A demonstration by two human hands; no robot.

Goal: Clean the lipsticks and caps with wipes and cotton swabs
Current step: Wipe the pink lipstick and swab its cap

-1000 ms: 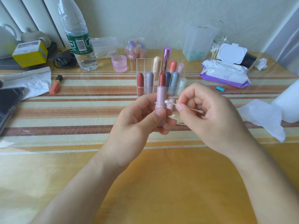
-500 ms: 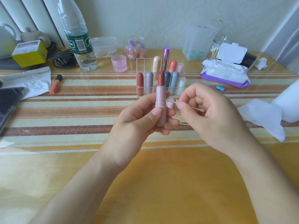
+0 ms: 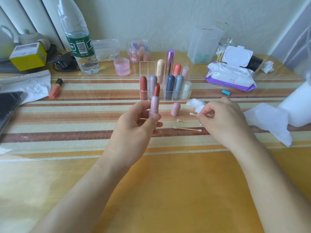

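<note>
The left hand is wrapped round the pink tube of an open lipstick. It holds the lipstick straight up over the middle of the table, with the red stick wound out. The right hand is low over the table and pinches a cotton swab by its stick, white tip poking left. A crumpled white wad sits at its fingers; I cannot tell if the hand holds it or it just lies there. Two more swabs lie flat just beside that hand. The pink cap stands alone a bit farther back, in front of the clear rack of lipsticks. The wipe pack lies toward the far right corner, lid up.

I think this is the swab step on this lipstick. Next, the swab tip must meet the tube's rim softly, without poking the red stick.
</note>
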